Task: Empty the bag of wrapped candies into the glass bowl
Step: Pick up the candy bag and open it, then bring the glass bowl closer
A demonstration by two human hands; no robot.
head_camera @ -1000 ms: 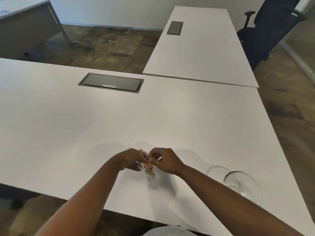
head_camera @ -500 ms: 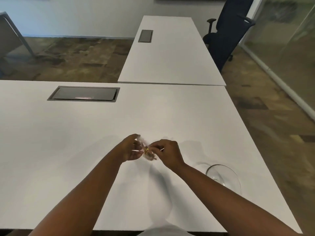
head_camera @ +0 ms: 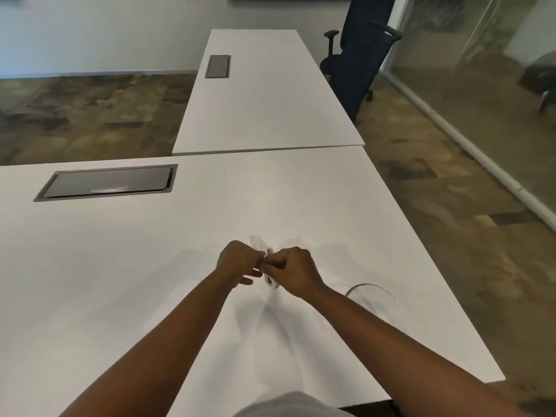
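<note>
- Both hands meet above the white table (head_camera: pixel 120 281), the left hand (head_camera: pixel 239 261) and right hand (head_camera: pixel 293 270) pinching a small clear bag (head_camera: pixel 268 267) between them; motion blur hides its contents.
- The glass bowl (head_camera: pixel 371 293) sits just right of the right forearm, partly hidden.
- A dark office chair (head_camera: pixel 358 52) stands beside the far table (head_camera: pixel 264 109).

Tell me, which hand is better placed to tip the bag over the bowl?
Probably the right hand. Both hands pinch the bag, but the bowl stands beside the right forearm, so the left hand would need to cross over.
</note>
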